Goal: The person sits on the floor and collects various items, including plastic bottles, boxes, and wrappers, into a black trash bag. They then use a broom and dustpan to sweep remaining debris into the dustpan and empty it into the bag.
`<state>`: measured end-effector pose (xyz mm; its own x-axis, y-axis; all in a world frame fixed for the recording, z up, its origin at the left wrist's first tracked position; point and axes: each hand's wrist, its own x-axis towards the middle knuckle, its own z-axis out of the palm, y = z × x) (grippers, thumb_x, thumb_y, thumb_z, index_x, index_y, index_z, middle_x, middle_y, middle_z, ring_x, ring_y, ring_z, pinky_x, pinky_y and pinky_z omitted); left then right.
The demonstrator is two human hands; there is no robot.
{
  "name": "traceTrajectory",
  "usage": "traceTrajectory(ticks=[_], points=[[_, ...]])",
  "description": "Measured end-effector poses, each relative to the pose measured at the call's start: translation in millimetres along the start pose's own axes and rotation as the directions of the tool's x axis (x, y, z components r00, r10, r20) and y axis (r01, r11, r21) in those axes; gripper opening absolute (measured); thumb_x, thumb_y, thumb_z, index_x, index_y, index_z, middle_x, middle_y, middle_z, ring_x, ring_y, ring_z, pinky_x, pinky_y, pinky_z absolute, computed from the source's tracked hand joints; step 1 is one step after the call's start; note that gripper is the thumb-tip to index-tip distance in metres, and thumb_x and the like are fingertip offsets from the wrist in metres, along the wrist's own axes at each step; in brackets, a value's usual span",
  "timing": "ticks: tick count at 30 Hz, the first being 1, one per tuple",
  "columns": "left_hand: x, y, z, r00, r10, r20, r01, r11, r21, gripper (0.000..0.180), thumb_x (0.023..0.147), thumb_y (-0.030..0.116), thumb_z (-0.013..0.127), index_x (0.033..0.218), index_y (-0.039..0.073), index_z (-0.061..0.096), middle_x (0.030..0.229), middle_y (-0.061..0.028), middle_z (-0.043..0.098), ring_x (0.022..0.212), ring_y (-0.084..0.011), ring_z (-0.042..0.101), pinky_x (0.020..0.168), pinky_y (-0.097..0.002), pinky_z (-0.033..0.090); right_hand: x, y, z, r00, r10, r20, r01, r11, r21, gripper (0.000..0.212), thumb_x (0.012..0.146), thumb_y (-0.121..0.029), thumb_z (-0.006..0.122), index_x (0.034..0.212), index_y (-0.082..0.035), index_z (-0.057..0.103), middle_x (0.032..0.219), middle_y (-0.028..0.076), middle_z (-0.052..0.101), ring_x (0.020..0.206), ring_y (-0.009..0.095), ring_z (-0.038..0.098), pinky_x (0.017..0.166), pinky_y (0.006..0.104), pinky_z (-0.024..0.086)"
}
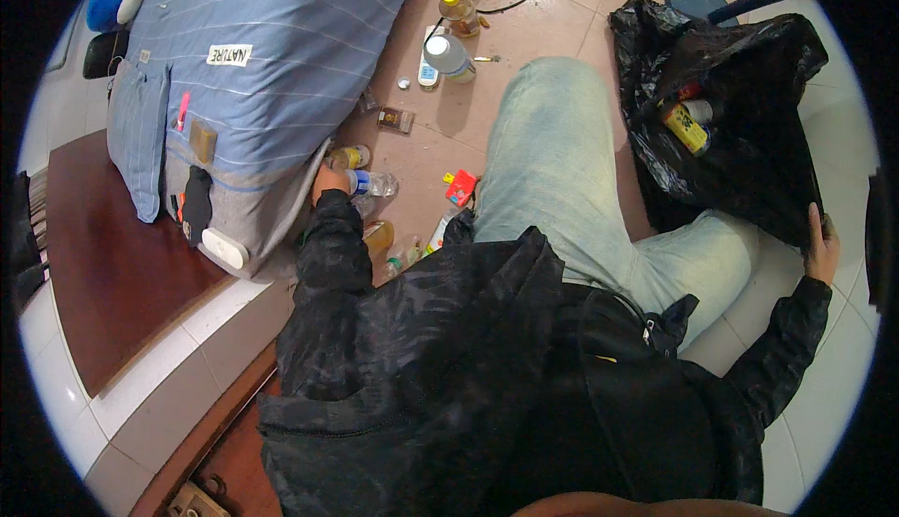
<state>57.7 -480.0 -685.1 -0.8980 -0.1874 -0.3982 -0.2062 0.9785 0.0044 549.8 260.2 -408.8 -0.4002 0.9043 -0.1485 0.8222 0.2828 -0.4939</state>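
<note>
Bottle [382, 184] lies just R of my nearer L hand [330, 180] (can't tell grip), axis L–R; R hand [821, 247] pinches bag [768, 166].

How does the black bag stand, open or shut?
Open: the black bag gapes, a yellow container shows inside, and the right hand holds its edge.

Soft light, fisheye-bent edges
</note>
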Motion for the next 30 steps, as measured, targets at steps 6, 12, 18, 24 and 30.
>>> traceTrajectory(ticks=[6, 12, 18, 24, 30], points=[[11, -10, 6, 0.998, 0.051, 0.046, -0.056, 0.990, 0.126, 0.058, 0.101, 0.042, 0.047, 0.143, 0.002, 0.047, 0.134, -0.0294, 0.055, 0.124, -0.0437, 0.054, 0.102, -0.0483, 0.044, 9, 10, 0, 1.000, -0.029, 0.009, 0.029, 0.999, -0.030, 0.064, 0.090, -0.055, 0.067, 0.111, 0.005, 0.066, 0.092, 0.006, 0.064, 0.076, 0.013, 0.057, 0.063, 0.0250, 0.044], [-28, 26, -18, 0.942, 0.336, 0.000, -0.329, 0.921, 0.208, 0.058, 0.099, 0.036, 0.055, 0.145, 0.004, 0.042, 0.127, -0.0274, 0.061, 0.113, -0.0460, 0.060, 0.095, -0.0515, 0.048, 7, 5, -1, 1.000, -0.018, -0.012, 0.018, 0.999, -0.033, 0.067, 0.090, -0.054, 0.068, 0.116, 0.008, 0.065, 0.096, 0.008, 0.066, 0.079, 0.013, 0.058, 0.068, 0.0249, 0.045], [-98, 107, -125, 0.645, 0.762, -0.056, -0.749, 0.645, 0.155, 0.049, 0.095, 0.030, 0.062, 0.138, 0.012, 0.049, 0.119, -0.0186, 0.064, 0.103, -0.0413, 0.064, 0.084, -0.0502, 0.053, -5, -18, 0, 0.999, -0.029, -0.020, 0.030, 0.999, 0.030, 0.055, 0.092, -0.050, 0.067, 0.097, 0.004, 0.065, 0.080, 0.002, 0.059, 0.067, 0.011, 0.050, 0.059, 0.0254, 0.040], [-154, 215, -259, 0.270, 0.937, -0.220, -0.963, 0.266, -0.047, 0.043, 0.092, 0.007, 0.064, 0.133, 0.006, 0.054, 0.120, -0.0207, 0.065, 0.107, -0.0378, 0.065, 0.087, -0.0402, 0.052, -9, -34, 0, 0.993, -0.109, 0.054, 0.107, 0.994, 0.024, 0.051, 0.093, -0.047, 0.068, 0.081, 0.002, 0.058, 0.070, -0.001, 0.050, 0.064, 0.010, 0.041, 0.057, 0.0277, 0.035], [-186, 339, -299, 0.081, 0.973, -0.218, -0.972, 0.029, -0.234, 0.040, 0.095, 0.012, 0.063, 0.134, 0.006, 0.054, 0.117, -0.0179, 0.067, 0.102, -0.0314, 0.067, 0.085, -0.0360, 0.052, -12, -43, 0, 0.993, -0.093, 0.076, 0.093, 0.996, 0.000, 0.063, 0.090, -0.055, 0.065, 0.095, 0.007, 0.068, 0.074, 0.012, 0.064, 0.072, 0.018, 0.057, 0.071, 0.0335, 0.047]])
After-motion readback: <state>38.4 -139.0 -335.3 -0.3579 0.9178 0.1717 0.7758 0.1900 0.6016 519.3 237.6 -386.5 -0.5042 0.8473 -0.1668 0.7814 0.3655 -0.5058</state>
